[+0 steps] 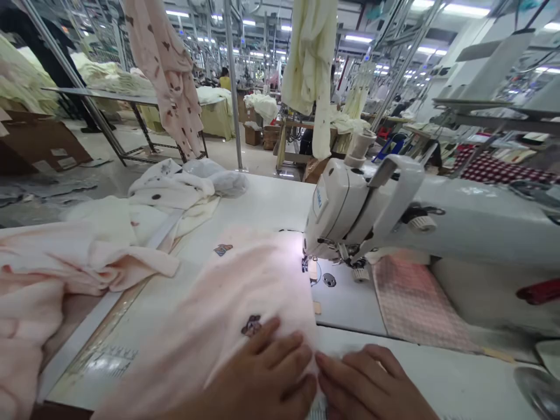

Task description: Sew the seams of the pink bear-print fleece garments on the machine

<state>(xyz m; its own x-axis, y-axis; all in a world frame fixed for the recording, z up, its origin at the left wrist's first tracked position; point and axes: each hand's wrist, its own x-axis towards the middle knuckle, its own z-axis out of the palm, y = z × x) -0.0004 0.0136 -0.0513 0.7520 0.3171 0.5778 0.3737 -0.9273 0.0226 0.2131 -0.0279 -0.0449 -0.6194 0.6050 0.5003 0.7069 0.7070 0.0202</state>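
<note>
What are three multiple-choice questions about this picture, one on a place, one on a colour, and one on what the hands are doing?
1. Where is the sewing machine?
A. On the floor
B. Right of the fabric
C. Hanging overhead

2. What colour is that fabric?
A. Pale pink
B. Dark green
C. Black

3. What are the left hand and right hand doing?
A. Holding scissors
B. Hanging down
C. Pressing on the fabric

Answers:
1. B: the machine's head sits just right of it.
2. A: its pale pink shows clearly.
3. C: both lie on the cloth.

One left hand, one right hand, one sewing machine
Under the hands, one pink cloth; overhead, one hanging pink garment and one hanging cream garment; far off, one person.
</note>
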